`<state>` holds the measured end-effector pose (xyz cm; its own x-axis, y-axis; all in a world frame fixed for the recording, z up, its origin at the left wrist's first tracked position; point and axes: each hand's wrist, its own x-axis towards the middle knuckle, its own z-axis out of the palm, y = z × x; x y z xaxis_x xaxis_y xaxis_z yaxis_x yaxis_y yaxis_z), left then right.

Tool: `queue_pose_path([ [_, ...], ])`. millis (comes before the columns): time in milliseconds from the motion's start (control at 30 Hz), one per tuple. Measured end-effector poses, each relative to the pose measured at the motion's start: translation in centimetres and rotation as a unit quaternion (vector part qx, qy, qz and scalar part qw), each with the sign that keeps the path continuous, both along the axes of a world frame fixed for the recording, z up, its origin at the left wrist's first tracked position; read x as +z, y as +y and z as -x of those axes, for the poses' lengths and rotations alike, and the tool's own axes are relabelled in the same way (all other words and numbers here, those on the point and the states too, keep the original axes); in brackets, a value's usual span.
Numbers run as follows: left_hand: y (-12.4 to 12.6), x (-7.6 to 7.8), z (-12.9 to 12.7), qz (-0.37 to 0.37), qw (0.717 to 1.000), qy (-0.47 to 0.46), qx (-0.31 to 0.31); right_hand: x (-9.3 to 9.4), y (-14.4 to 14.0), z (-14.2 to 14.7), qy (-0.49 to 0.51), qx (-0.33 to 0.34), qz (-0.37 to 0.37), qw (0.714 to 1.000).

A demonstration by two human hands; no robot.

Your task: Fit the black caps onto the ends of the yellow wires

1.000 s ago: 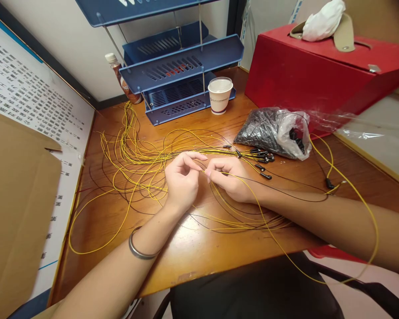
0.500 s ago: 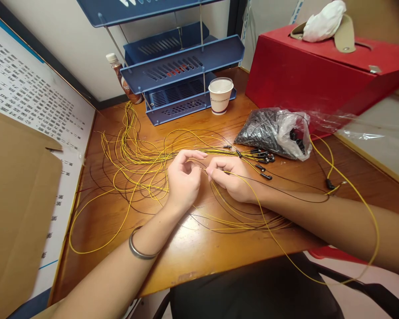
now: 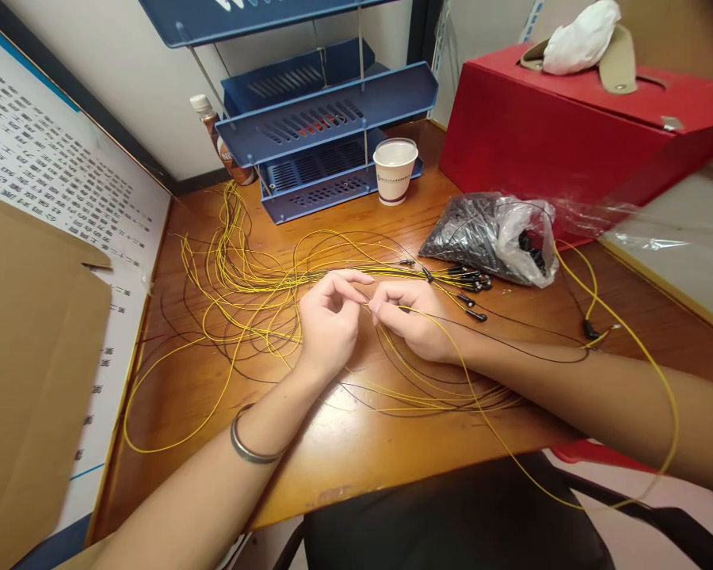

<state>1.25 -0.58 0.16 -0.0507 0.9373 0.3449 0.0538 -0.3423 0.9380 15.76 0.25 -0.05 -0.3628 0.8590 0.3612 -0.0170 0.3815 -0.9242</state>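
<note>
Yellow wire is pinched between left hand and right hand fingertips; slack should be kept short there.

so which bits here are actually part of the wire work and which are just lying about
In hand: left hand and right hand pinching a yellow wire; loose wires; bag of black parts.

Lying about: paper cup, bottle, blue trays, red box.

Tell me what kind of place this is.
Probably a small office desk used for hand assembly: blue stacked letter trays, a paper cup, and yellow wires spread over the wooden desk beside a bag of black parts.
</note>
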Motion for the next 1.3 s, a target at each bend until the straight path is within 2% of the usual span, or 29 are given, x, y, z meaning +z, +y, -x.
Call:
queue_pose_path([
  [300, -0.01, 0.02, 0.09, 0.002, 1.0, -0.009, 0.0, -0.3, 0.12, -0.15, -0.004, 0.007, -0.008, 1.0],
  [600, 0.12, -0.04, -0.24, 0.01, 0.999, -0.037, -0.014, -0.11, -0.09, -0.11, 0.026, 0.01, 0.024, 0.999],
  [1300, -0.02, 0.09, -0.06, 0.015, 0.999, -0.047, -0.013, -0.37, 0.1, -0.07, -0.002, 0.009, -0.013, 1.0],
])
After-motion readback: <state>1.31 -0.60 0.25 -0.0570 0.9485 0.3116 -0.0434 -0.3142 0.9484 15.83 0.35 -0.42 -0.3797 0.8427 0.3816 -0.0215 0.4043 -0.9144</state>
